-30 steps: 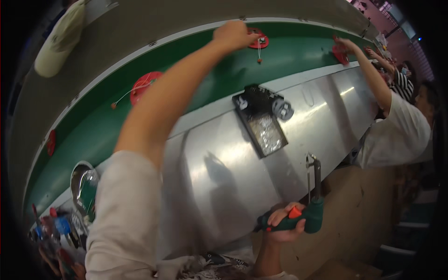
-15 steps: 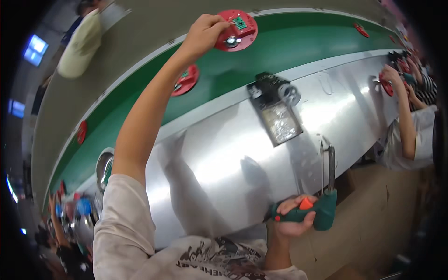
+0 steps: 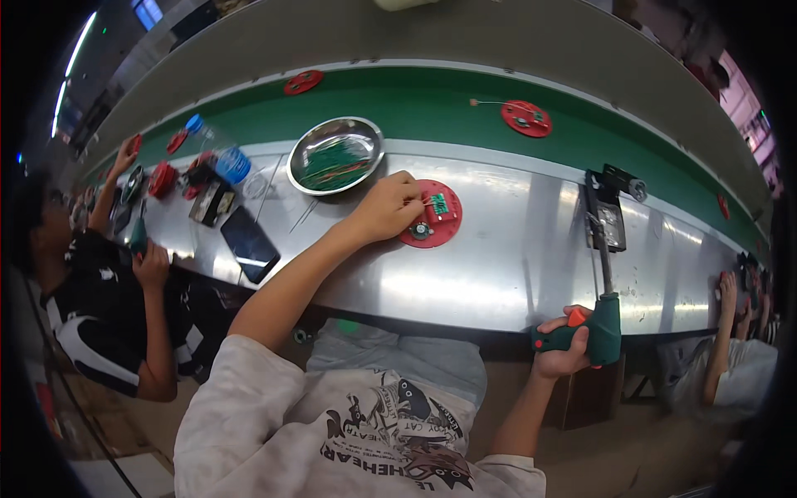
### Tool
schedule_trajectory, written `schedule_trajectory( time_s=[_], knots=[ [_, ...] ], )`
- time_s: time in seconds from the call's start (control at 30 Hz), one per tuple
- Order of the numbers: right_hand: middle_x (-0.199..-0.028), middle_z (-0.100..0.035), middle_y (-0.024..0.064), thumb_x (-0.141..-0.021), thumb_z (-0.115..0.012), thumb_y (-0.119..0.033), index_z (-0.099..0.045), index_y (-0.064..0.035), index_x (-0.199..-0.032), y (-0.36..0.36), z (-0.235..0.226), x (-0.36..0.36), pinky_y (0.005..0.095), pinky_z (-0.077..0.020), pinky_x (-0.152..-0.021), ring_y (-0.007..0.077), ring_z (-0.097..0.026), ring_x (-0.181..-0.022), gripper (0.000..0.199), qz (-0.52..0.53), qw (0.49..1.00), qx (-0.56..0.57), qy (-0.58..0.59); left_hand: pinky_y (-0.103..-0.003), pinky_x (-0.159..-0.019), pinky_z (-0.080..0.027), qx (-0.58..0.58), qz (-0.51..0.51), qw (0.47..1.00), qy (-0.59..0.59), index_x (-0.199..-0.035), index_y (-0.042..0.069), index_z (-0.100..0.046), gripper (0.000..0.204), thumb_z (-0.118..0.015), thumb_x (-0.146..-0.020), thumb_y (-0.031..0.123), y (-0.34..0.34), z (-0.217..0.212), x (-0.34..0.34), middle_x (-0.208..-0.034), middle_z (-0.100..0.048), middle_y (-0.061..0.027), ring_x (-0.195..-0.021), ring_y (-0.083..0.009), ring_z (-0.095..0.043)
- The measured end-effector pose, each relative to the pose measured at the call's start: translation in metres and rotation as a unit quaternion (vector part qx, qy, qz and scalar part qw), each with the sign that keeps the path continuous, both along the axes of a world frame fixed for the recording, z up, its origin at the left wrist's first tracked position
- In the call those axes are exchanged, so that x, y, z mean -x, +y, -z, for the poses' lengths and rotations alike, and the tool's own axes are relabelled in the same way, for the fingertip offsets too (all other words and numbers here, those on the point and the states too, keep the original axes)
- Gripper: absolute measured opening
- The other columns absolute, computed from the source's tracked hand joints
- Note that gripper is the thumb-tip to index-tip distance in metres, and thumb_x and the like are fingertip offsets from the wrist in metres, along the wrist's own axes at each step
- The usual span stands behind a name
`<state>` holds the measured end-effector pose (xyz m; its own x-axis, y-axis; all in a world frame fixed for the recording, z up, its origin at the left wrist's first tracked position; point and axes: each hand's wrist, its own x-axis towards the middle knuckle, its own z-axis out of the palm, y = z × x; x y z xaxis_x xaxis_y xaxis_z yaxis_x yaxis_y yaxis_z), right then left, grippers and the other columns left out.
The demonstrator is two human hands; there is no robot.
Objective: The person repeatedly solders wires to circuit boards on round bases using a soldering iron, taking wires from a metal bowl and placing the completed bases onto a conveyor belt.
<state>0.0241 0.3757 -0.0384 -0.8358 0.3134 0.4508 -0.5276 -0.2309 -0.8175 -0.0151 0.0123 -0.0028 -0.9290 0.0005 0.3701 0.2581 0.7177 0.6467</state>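
My left hand (image 3: 388, 205) rests on the steel bench and holds the left edge of a red round disc (image 3: 432, 222) that carries a small green circuit board and a dark round part. My right hand (image 3: 562, 351) is down at the bench's near edge, wrapped around the green grip of an electric screwdriver (image 3: 602, 311) with an orange trigger; its long metal bit points up over the bench. A round steel bowl (image 3: 335, 154) with thin green pieces in it sits just left of my left hand.
A green conveyor belt (image 3: 432, 104) runs behind the bench with more red discs (image 3: 526, 118) on it. A black fixture (image 3: 610, 212) lies right of the disc. A dark phone (image 3: 249, 243) and a water bottle (image 3: 217, 152) lie to the left. Other people work on both sides.
My left hand has come back from the belt and set the red disc down on the steel bench. My view has swung left. The right hand still holds the screwdriver.
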Motion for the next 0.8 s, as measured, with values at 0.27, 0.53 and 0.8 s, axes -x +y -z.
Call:
schedule_trajectory(
  time_s=[0.27,0.53,0.8],
  knots=[
    [-0.092,-0.060,0.0190,-0.095,-0.049,-0.026,-0.051,0.0069,-0.112,-0.074,-0.022,-0.009,0.0283,-0.0464,-0.042,0.0188,-0.056,-0.045,0.037,-0.068,0.998,0.008,0.000,-0.043,-0.067,-0.052,0.055,-0.071,0.996,0.024,-0.071,0.002,-0.073,0.023,-0.067,-0.076,0.024,-0.021,-0.001,-0.035,-0.084,-0.063,-0.0119,-0.073,-0.0308,-0.064],
    [-0.090,-0.057,0.0175,-0.096,-0.050,-0.027,-0.051,0.0075,-0.108,-0.064,-0.007,-0.006,0.0274,-0.0448,-0.038,0.0188,-0.053,-0.042,0.037,-0.061,0.992,0.088,-0.070,-0.039,-0.087,-0.048,0.094,-0.031,0.994,0.055,-0.115,0.002,-0.068,0.036,-0.068,-0.090,0.028,-0.064,-0.047,-0.031,-0.104,-0.059,-0.0174,-0.099,-0.0328,-0.059],
    [-0.092,-0.057,0.0177,-0.097,-0.050,-0.028,-0.051,0.0075,-0.109,-0.074,-0.013,-0.010,0.0272,-0.0453,-0.039,0.0185,-0.053,-0.042,0.038,-0.044,0.993,0.076,-0.075,-0.040,-0.086,-0.048,0.128,-0.067,0.989,-0.013,-0.129,-0.002,-0.060,0.040,-0.062,-0.096,0.021,-0.123,-0.047,-0.014,-0.106,-0.060,-0.0181,-0.098,-0.0336,-0.059]
  ],
)
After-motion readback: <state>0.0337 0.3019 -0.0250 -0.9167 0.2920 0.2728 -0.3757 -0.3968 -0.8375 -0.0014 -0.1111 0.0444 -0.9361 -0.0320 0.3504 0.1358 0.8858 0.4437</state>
